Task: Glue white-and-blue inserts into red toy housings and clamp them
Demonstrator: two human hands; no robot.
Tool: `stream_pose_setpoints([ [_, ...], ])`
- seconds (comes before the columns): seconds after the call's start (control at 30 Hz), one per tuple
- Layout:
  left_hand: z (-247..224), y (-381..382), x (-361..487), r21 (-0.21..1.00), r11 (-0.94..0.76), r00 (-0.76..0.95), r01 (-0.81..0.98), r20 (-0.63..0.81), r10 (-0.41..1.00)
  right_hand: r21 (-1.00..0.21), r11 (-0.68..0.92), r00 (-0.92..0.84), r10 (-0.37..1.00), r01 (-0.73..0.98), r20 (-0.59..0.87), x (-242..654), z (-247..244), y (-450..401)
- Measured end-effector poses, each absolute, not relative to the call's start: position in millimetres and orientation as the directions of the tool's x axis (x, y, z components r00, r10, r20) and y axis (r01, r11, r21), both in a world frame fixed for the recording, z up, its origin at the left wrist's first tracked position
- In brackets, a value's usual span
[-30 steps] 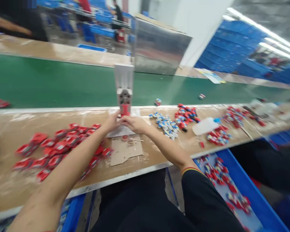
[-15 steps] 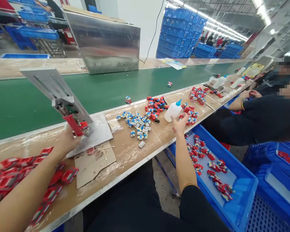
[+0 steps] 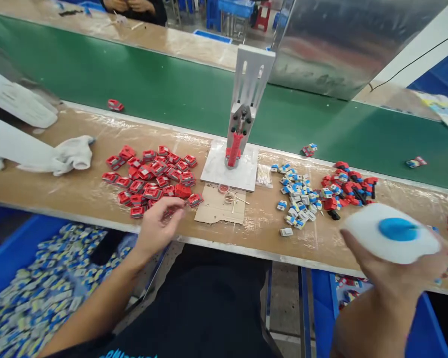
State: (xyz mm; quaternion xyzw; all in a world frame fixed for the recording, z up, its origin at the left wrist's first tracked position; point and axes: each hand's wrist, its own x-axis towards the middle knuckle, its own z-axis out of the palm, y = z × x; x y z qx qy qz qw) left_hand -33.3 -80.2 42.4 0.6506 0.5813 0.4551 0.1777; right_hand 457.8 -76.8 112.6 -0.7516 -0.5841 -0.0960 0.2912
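Note:
My right hand (image 3: pixel 395 278) is wrapped around a white squeeze bottle (image 3: pixel 362 231) with a blue nozzle cap, held up above the table's right side. The nozzle points towards me. My left hand (image 3: pixel 161 226) hovers at the front of a pile of red toy car shells (image 3: pixel 149 171), its fingers loosely curled and thumb and forefinger apart. Nothing shows between them. Right of that pile stands a metal press stand (image 3: pixel 242 104) with a red handle (image 3: pixel 234 150) on a white base plate (image 3: pixel 212 171). Cardboard (image 3: pixel 209 209) with cotton swabs and small rings lies before it.
White-and-blue small parts (image 3: pixel 298 196) and red-and-black parts (image 3: pixel 349 186) are heaped right of the stand. Behind runs a green conveyor belt (image 3: pixel 164 89) carrying a few toy pieces. A blue bin (image 3: pixel 18 253) full of parts sits below left; white gloves (image 3: pixel 72 154) lie at the left.
The view has swung left. My left hand has left the press handle and is beside the red shells. My right hand has lifted the squeeze bottle off the table.

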Motion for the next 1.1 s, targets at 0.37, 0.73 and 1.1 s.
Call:
stream_pose_setpoints([
  [0.37, 13, -6, 70, 0.355, -0.567, 0.388, 0.743, 0.463, 0.797, 0.0, 0.279, -0.263, 0.907, 0.96, 0.329, 345, 94, -24],
  [0.73, 0, -15, 52, 0.392, -0.598, 0.377, 0.699, 0.509, 0.774, 0.159, 0.301, -0.303, 0.953, 0.94, -0.014, 338, 109, -16],
  [1.1, 16, -48, 41, 0.766, -0.525, 0.013, 0.37, 0.561, 0.828, 0.041, 0.293, -0.268, 0.915, 0.955, -0.301, 333, 139, -8],
])
